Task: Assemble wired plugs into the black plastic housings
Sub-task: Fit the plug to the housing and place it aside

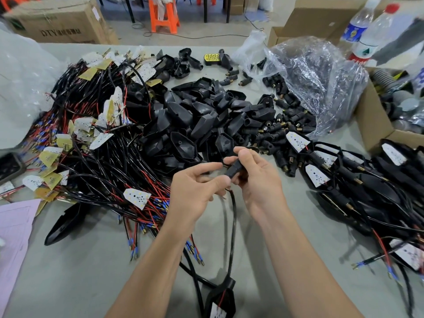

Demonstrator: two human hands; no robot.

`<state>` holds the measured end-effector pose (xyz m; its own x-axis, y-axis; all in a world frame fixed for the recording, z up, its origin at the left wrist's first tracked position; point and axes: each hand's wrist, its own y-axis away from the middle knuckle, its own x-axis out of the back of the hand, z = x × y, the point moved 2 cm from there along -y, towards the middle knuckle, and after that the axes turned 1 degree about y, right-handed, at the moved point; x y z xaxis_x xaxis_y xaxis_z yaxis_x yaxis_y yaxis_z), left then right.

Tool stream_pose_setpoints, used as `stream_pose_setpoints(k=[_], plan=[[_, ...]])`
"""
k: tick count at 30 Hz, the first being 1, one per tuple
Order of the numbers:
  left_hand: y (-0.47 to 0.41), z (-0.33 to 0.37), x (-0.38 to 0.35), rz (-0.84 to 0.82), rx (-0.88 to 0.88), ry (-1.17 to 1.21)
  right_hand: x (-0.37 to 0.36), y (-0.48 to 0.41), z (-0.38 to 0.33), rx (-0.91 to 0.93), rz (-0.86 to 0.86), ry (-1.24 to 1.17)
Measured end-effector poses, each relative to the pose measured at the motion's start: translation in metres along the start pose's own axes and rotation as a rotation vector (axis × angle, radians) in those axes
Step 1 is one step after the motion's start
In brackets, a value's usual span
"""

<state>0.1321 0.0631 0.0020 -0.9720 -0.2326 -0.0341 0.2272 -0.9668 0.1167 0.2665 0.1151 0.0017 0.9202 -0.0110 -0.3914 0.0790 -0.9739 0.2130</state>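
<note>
My right hand (254,173) grips a small black plug piece (232,171) between thumb and fingers, above the table's middle. My left hand (197,187) pinches the end of a black cable (232,226) right at that piece. The cable drops toward me to a black housing with a white LED board (221,299) at the bottom edge. Behind my hands lies a heap of black plastic housings (195,120). A tangle of wired LED boards (96,152) covers the left side. Loose black plugs with brass tips (282,134) lie at centre right.
Assembled housings with wires (367,180) are stacked at the right. A clear plastic bag of plugs (316,76) sits behind them, beside cardboard boxes (376,125) and water bottles (364,35). A pink sheet (13,226) lies at the left edge. One loose housing (66,223) rests near it.
</note>
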Motion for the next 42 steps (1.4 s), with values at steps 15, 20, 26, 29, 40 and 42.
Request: stream_pose_setpoints(k=[15,20,26,29,40,42], plan=[[-0.001,-0.005,-0.001,0.001,-0.031,-0.121,0.000,0.003,-0.001,0.055,0.031,0.014],[-0.001,-0.007,0.004,0.162,-0.052,-0.052,-0.003,0.004,-0.001,0.026,-0.028,-0.020],[0.005,-0.010,0.001,-0.071,0.060,0.049,-0.001,0.004,-0.002,-0.040,-0.004,-0.128],[0.002,-0.012,0.005,-0.098,0.097,-0.011,0.000,0.004,-0.001,-0.041,-0.031,-0.022],[-0.005,-0.012,0.002,-0.127,0.081,-0.149,0.007,0.003,-0.004,-0.041,-0.083,0.230],[-0.006,-0.009,-0.003,-0.095,0.086,-0.201,0.004,0.003,-0.006,-0.015,-0.082,0.335]])
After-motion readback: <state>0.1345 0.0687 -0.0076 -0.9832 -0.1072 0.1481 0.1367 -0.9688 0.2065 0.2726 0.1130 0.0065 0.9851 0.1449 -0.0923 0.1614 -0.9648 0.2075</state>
